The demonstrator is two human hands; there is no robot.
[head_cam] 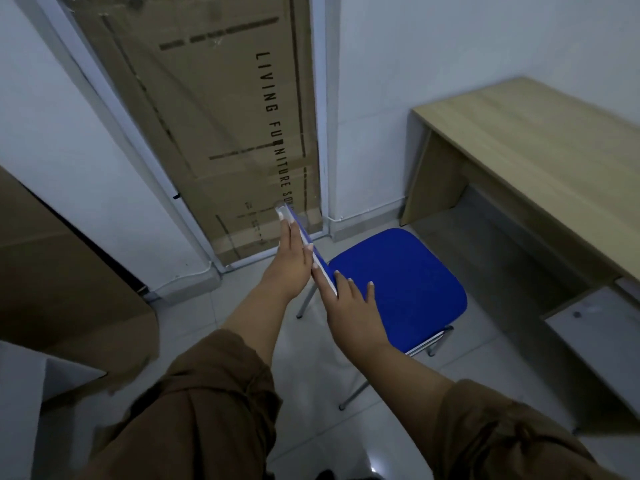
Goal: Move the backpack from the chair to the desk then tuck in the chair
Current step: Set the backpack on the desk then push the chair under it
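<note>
A chair with a blue padded seat point(398, 289) and metal legs stands on the tiled floor, a little out from the wooden desk point(540, 161) at the right. Its thin blue backrest point(320, 263) shows edge-on. My left hand point(291, 261) lies flat against the backrest's outer side, fingers straight. My right hand point(353, 303) rests on the backrest's near end, fingers spread over the edge toward the seat. Nothing sits on the seat. No backpack is in view; the visible part of the desk top is bare.
A tall cardboard furniture box point(207, 116) leans behind a glass panel ahead. A brown cabinet point(69, 271) stands at the left. A white drawer unit point(599, 341) sits under the desk's near end. White walls close the corner behind the chair.
</note>
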